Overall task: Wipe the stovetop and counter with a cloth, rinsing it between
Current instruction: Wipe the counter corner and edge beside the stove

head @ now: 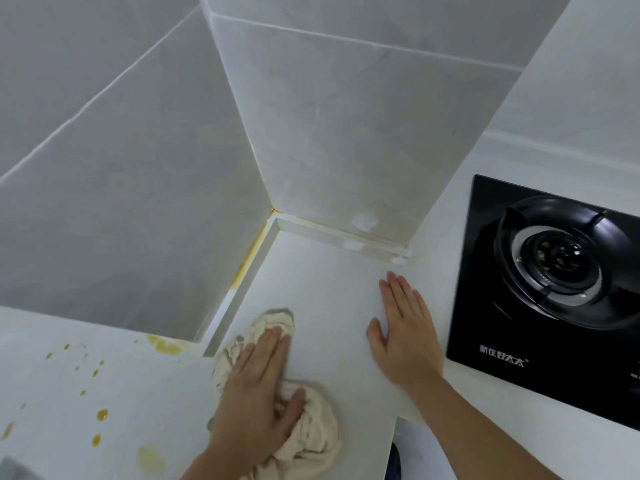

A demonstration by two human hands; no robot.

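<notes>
Two hands on the white bench [322, 306], head view. Left hand [258, 389] lies on top of a crumpled cream cloth [311, 434], fingers stretched forward and pressing it flat, thumb out to the side across a fold; it presses rather than grips. Cloth sits near the bench's front edge, bunched, part showing past the fingertips and part behind the palm. Right hand [405, 337] rests flat, palm down, fingers straight and together, holding nothing; it lies between the cloth and the stovetop [491, 344], just beside the stovetop's left edge.

Stovetop: black glass, set into the bench at the right side, one burner [561, 258] with a dark ring around it, white lettering near its front left corner.

Yellow-orange drops [101, 414] scattered over the lower white surface at the left, front corner of the frame. A yellow stain [249, 252] runs along the seam where the bench's left edge meets the grey tiled wall [138, 202]. Back corner of the bench has a raised white lip.
</notes>
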